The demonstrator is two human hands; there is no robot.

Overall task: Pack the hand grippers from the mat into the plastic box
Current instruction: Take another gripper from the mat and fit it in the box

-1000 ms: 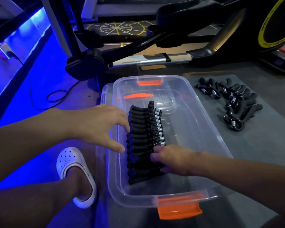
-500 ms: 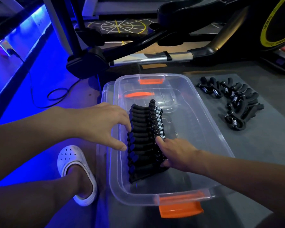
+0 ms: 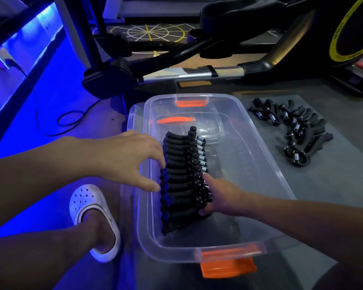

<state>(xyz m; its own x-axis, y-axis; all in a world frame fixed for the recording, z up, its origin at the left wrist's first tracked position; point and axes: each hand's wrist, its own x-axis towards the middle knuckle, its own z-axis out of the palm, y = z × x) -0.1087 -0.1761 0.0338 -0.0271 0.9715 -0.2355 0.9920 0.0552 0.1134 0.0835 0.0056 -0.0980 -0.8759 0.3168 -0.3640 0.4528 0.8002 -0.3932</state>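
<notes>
A clear plastic box [image 3: 260,147] with orange latches sits on the floor in front of me. Inside it, a row of black hand grippers [image 3: 180,164] stands packed side by side, springs to the right. My left hand [image 3: 130,160] reaches over the box's left rim, fingers spread, fingertips touching the handle ends of the row. My right hand [image 3: 220,195] is inside the box, pressed against the spring side of the near grippers, with finger and thumb around them. A loose pile of hand grippers [image 3: 296,132] lies on the grey mat [image 3: 333,185] to the right.
An exercise machine [image 3: 218,72] with a silver rail stands just behind the box. A black cable [image 3: 71,120] loops on the blue-lit floor at left. My foot in a white clog [image 3: 92,218] rests beside the box's left wall.
My right hand has slid a little farther along the spring side of the row. My left hand has stayed at the handle ends, barely shifting.
</notes>
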